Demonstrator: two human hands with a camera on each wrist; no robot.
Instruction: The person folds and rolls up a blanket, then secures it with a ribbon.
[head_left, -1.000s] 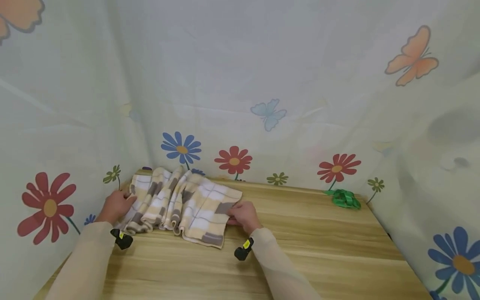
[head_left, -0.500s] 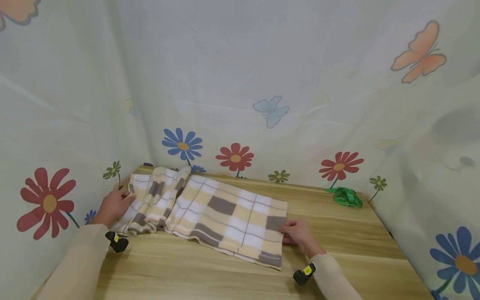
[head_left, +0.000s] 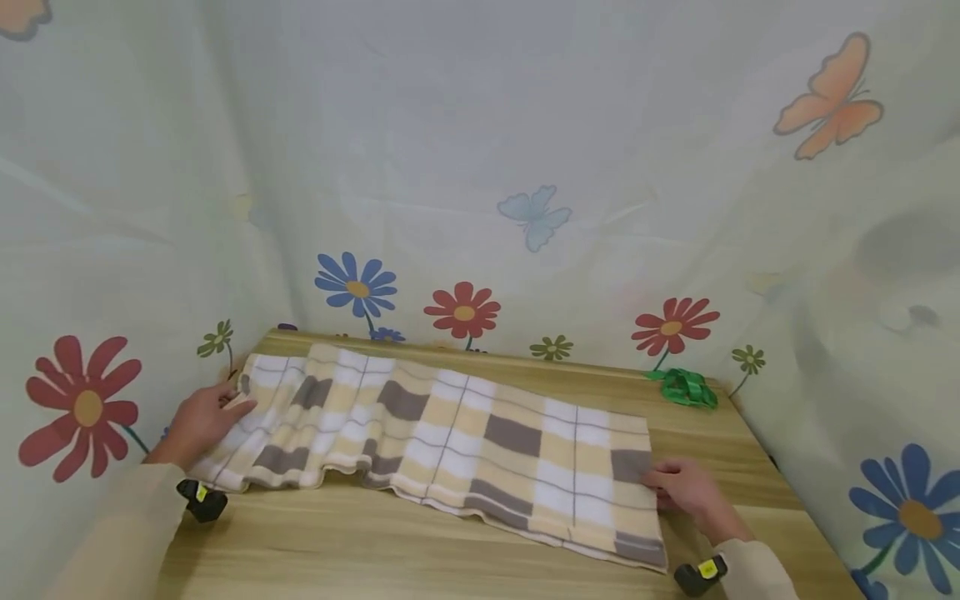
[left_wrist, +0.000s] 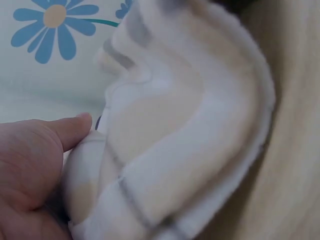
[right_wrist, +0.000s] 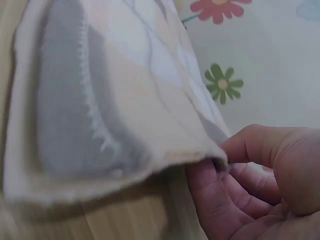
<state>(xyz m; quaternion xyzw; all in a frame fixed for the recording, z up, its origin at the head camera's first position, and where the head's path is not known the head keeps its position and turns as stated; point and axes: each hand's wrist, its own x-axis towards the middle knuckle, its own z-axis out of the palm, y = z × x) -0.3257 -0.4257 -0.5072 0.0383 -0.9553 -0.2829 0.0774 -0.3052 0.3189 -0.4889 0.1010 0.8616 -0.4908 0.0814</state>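
Observation:
A plaid towel (head_left: 465,450) in beige, white and grey stretches across the wooden table between both hands. Its right part lies mostly smooth, while the left part still has soft waves. At the left end, my left hand (head_left: 201,421) pinches the towel's edge between thumb and fingers. The left wrist view has the thumb beside a bulging fold, with the other fingers partly hidden. My right hand (head_left: 688,492) grips the middle of the right edge; in the right wrist view, thumb and fingers pinch that edge (right_wrist: 200,155), and a stitched hem runs along a grey patch.
A bundle of green ribbon (head_left: 686,388) lies near the table's back right corner. Pale curtains (head_left: 480,125) with printed flowers and butterflies enclose the wooden table (head_left: 360,542) at the back and sides. A small dark purple object (head_left: 287,327) shows at the back left corner.
My right hand has moved far to the right, drawing the towel's edge along. The bunched folds have spread out into a long strip. My left hand keeps its hold at the left end.

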